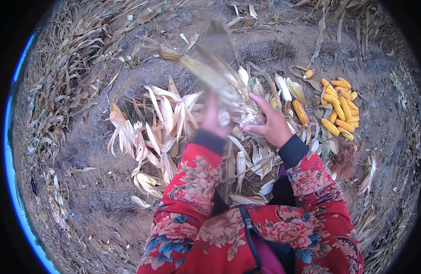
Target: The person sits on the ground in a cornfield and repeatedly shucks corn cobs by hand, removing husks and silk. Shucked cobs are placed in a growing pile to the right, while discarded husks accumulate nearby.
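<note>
My left hand (213, 118), smeared by motion, is closed round the base of a corn ear in pale dry husk (206, 75). The ear is blurred and points up and to the left, with its whitish stem end showing beside the hand. Just right of it is my right hand (272, 125), thumb and fingers spread apart. Its fingertips are at the edge of a bunch of dry husks (247, 112); whether they touch it is hard to tell. Beyond the left hand, a partly bared yellow cob (170, 56) lies on the soil.
Bare yellow cobs (341, 107) are heaped at the right, with a single cob (300, 112) nearer my right hand. Loose pale husks (162, 116) spread over the ground at the left. Reddish-brown corn silk (344, 160) lies below the heap. Dry stalks (78, 55) cover the far left.
</note>
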`<state>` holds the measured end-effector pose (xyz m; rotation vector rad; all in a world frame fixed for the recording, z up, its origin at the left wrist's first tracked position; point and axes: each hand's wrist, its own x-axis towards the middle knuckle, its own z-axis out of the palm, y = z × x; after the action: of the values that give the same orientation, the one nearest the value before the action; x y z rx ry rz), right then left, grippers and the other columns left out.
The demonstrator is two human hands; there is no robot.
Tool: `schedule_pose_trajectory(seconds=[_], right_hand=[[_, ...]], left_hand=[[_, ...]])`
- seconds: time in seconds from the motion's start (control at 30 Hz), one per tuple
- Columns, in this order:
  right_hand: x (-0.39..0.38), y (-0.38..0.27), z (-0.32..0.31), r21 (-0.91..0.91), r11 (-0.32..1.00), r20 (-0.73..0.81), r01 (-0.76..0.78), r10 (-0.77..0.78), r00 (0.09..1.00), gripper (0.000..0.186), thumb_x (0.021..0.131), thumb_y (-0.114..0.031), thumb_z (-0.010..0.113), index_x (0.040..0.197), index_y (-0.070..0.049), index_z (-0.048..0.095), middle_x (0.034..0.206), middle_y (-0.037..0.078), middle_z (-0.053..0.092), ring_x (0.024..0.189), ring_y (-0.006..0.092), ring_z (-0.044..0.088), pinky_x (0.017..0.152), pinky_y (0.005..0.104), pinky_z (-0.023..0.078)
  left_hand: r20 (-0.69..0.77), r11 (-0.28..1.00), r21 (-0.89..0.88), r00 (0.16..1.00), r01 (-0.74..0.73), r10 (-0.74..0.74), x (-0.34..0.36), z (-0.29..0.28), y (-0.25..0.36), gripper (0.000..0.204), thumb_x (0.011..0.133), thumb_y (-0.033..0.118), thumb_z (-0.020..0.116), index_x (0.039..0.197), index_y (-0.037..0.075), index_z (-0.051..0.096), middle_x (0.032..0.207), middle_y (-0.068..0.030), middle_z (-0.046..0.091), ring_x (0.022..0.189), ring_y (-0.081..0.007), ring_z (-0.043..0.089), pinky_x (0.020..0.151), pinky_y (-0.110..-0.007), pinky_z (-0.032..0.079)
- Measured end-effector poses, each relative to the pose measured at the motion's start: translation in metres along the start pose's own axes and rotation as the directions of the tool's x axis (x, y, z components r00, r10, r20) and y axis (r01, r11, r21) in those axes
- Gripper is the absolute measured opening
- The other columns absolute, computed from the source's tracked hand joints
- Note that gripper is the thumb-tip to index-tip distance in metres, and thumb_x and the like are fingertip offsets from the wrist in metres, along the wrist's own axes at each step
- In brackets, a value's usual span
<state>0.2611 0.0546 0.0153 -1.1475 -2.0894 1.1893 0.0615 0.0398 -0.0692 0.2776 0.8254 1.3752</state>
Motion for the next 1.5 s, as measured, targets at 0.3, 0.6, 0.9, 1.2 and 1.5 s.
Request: schedule_pose_trajectory(seconds=[0.3,0.6,0.9,1.2,1.5], right_hand=[[0.001,0.004,-0.014,-0.027,0.993,-0.088,-0.115,0.112,0.99,0.086,0.073,-0.034,0.082,0.144,-0.014,0.038,0.129,0.022,0.057,0.115,0.0333,0.06,0.095,0.037,0.048],[0.009,0.034,-0.034,0.297,0.951,-0.239,-0.087,0.162,0.957,0.082,0.078,-0.033,0.081,0.142,-0.001,0.039,0.128,0.019,0.056,0.117,0.0224,0.055,0.101,0.0324,0.041],[0.013,0.048,-0.047,0.342,0.938,-0.342,-0.052,0.176,0.923,0.079,0.083,-0.039,0.075,0.14,0.003,0.039,0.125,0.018,0.057,0.114,0.0221,0.056,0.099,0.032,0.042],[0.01,0.113,-0.076,-0.006,0.93,-0.59,-0.367,0.293,0.753,0.079,0.081,-0.053,0.071,0.134,0.001,0.048,0.121,0.026,0.06,0.113,0.0323,0.059,0.096,0.0385,0.044],[-0.002,0.185,-0.08,-0.087,0.831,-0.601,-0.55,0.396,0.694,0.082,0.079,-0.054,0.071,0.134,0.002,0.048,0.123,0.028,0.06,0.116,0.0379,0.058,0.099,0.0403,0.043]], left_hand=[[0.089,0.976,0.204,0.991,0.081,-0.101,-0.032,0.05,0.033,0.049,0.089,0.01,0.068,0.132,0.005,0.045,0.125,-0.01,0.058,0.112,-0.0242,0.061,0.087,-0.041,0.056],[0.036,0.918,0.39,0.995,0.076,-0.098,-0.031,0.044,0.04,0.042,0.085,0.002,0.056,0.126,0.002,0.046,0.11,-0.0126,0.063,0.092,-0.0177,0.063,0.071,-0.028,0.049],[-0.032,0.901,0.427,0.997,0.077,-0.071,-0.031,0.04,0.049,0.033,0.083,-0.003,0.055,0.116,0.001,0.052,0.099,-0.0109,0.063,0.08,-0.015,0.057,0.072,-0.027,0.048],[0.15,0.993,-0.085,0.984,-0.084,0.096,-0.035,0.038,0.052,0.031,0.086,0.0,0.064,0.116,0.002,0.056,0.104,-0.0125,0.064,0.09,-0.0206,0.061,0.079,-0.032,0.052],[0.258,0.97,-0.217,0.953,-0.106,0.162,-0.04,0.031,0.061,0.039,0.09,0.007,0.063,0.127,0.006,0.052,0.106,-0.0118,0.063,0.097,-0.0239,0.059,0.082,-0.039,0.052]])
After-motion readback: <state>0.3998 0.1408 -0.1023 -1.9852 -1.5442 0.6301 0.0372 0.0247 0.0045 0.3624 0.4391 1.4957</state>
